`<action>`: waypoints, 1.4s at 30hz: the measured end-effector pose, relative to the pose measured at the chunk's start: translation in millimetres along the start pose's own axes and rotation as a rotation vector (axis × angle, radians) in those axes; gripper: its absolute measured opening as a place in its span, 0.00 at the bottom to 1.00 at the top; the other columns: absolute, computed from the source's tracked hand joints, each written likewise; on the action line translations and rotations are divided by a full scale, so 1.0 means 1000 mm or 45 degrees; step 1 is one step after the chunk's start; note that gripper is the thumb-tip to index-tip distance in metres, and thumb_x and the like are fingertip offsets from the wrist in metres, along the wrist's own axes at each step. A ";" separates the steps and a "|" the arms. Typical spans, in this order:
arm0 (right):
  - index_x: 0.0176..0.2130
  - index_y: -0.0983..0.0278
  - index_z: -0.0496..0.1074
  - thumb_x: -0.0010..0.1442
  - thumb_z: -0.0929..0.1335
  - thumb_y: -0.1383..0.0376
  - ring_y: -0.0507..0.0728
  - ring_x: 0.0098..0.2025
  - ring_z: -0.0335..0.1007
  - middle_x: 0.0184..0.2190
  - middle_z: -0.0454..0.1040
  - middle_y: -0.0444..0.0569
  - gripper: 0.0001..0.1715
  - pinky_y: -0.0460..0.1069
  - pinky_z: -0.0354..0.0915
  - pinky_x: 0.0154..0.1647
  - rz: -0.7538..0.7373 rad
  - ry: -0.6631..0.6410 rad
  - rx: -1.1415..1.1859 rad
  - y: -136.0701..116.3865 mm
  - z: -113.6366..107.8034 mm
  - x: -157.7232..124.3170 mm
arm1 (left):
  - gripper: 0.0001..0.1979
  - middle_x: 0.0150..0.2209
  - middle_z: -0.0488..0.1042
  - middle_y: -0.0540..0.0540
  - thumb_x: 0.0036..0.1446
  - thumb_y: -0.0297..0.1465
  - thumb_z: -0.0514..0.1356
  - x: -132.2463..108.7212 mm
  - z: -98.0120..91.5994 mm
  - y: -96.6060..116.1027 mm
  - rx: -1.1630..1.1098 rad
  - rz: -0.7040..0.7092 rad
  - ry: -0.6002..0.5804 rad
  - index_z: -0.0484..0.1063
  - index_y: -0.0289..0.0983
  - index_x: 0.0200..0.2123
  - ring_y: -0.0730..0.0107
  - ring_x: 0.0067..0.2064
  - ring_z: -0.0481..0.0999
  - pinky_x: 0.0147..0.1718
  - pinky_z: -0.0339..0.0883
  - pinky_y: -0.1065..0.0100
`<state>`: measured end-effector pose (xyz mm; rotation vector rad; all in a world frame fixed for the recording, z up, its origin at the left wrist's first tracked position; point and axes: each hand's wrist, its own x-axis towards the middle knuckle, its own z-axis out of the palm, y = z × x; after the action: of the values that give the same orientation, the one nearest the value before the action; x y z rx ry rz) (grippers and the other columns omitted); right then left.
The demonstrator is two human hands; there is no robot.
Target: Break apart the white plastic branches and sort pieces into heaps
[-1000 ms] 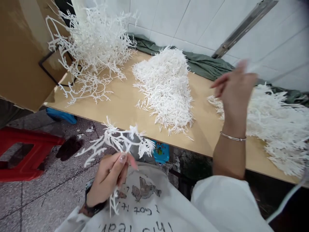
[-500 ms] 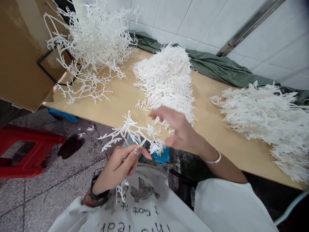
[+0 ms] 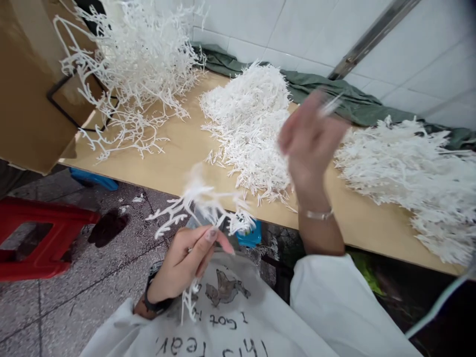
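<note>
pinching a white branched sprig (image 3: 197, 195) with the left grip (image 3: 188, 262)

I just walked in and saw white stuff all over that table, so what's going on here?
A person's left hand holds a white branch in front of the table. The right hand is raised, blurred, with a white sliver by it; whether it grips that, I can't tell. On the table are a tangle of branches at left, a heap of short pieces in the middle and another white pile at right.
</note>
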<state>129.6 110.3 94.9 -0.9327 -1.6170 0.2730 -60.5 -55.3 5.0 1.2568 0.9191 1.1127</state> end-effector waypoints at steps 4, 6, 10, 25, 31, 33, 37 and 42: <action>0.21 0.58 0.51 0.70 0.50 0.55 0.48 0.19 0.49 0.18 0.50 0.40 0.27 0.47 0.53 0.23 0.077 -0.044 -0.504 0.051 -0.029 0.053 | 0.20 0.11 0.55 0.57 0.69 0.35 0.47 -0.004 0.000 -0.004 -0.020 -0.028 -0.008 0.76 0.35 0.36 0.81 0.14 0.55 0.19 0.52 0.75; 0.27 0.62 0.63 0.65 0.62 0.58 0.51 0.25 0.56 0.21 0.61 0.44 0.16 0.49 0.59 0.32 0.095 -0.348 -0.666 0.068 -0.037 0.051 | 0.19 0.12 0.56 0.56 0.69 0.35 0.47 -0.002 0.002 -0.004 0.012 -0.009 -0.050 0.76 0.35 0.37 0.81 0.15 0.56 0.20 0.53 0.74; 0.42 0.67 0.71 0.58 0.67 0.61 0.63 0.45 0.66 0.39 0.73 0.57 0.14 0.59 0.60 0.49 0.036 -0.848 -0.806 0.061 -0.032 0.016 | 0.19 0.13 0.58 0.57 0.69 0.37 0.47 0.004 0.007 0.001 0.097 -0.034 -0.118 0.76 0.37 0.38 0.81 0.16 0.57 0.21 0.53 0.75; 0.17 0.63 0.56 0.60 0.57 0.39 0.45 0.17 0.46 0.13 0.50 0.38 0.36 0.46 0.44 0.19 0.428 -1.106 0.234 -0.016 0.012 -0.057 | 0.22 0.13 0.54 0.57 0.68 0.41 0.45 0.005 0.019 -0.005 0.233 -0.154 -0.090 0.72 0.35 0.33 0.79 0.16 0.56 0.18 0.50 0.74; 0.14 0.63 0.56 0.62 0.56 0.40 0.46 0.16 0.48 0.11 0.52 0.40 0.38 0.47 0.46 0.20 0.225 -0.822 -0.027 -0.015 0.017 -0.045 | 0.22 0.13 0.51 0.57 0.67 0.42 0.48 0.007 0.023 -0.004 0.108 -0.076 0.125 0.69 0.35 0.28 0.80 0.15 0.51 0.16 0.45 0.74; 0.14 0.62 0.52 0.62 0.57 0.41 0.45 0.16 0.48 0.11 0.50 0.39 0.37 0.47 0.48 0.20 0.276 -0.666 -0.067 -0.001 0.013 -0.020 | 0.23 0.12 0.50 0.57 0.67 0.42 0.48 0.002 0.022 -0.003 0.087 -0.101 0.129 0.69 0.35 0.26 0.80 0.14 0.49 0.15 0.43 0.73; 0.20 0.59 0.49 0.68 0.52 0.49 0.45 0.17 0.48 0.17 0.50 0.39 0.29 0.46 0.47 0.21 0.379 -0.064 -0.216 0.045 -0.020 0.048 | 0.24 0.11 0.51 0.56 0.67 0.42 0.46 -0.011 0.016 -0.005 0.071 -0.193 0.083 0.68 0.35 0.24 0.80 0.13 0.48 0.14 0.41 0.72; 0.24 0.64 0.63 0.58 0.69 0.62 0.51 0.25 0.59 0.19 0.62 0.43 0.15 0.51 0.60 0.35 0.442 -0.672 -0.608 0.088 -0.035 0.054 | 0.23 0.13 0.51 0.57 0.67 0.42 0.47 -0.006 0.013 -0.006 0.148 -0.174 -0.032 0.71 0.35 0.28 0.79 0.15 0.50 0.16 0.45 0.72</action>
<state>199.0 194.2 87.6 -1.6139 -2.0432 0.4047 -48.5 -64.0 0.5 1.2793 1.0475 0.9455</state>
